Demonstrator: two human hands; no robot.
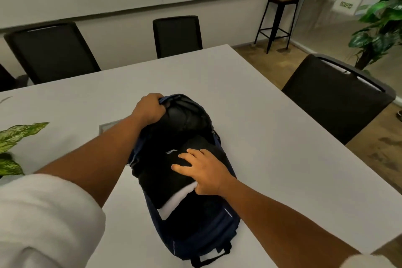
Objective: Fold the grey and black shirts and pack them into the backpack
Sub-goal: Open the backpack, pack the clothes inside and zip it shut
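Head view: dark blue backpack [195, 239] lying on white table [272, 137], centre to lower centre of frame, top flap open. Left hand [150, 109] curled round flap edge at centre, holding it up. Right hand [202, 169] flat, fingers spread, pressing folded black shirt [158, 172] inside backpack. Pale grey fabric [178, 200] peeks from under black shirt. Leafy plant [15, 137] at left edge, dark chairs [176, 35] behind table.

Bare table [272, 137] (chairs [335, 102] beyond)
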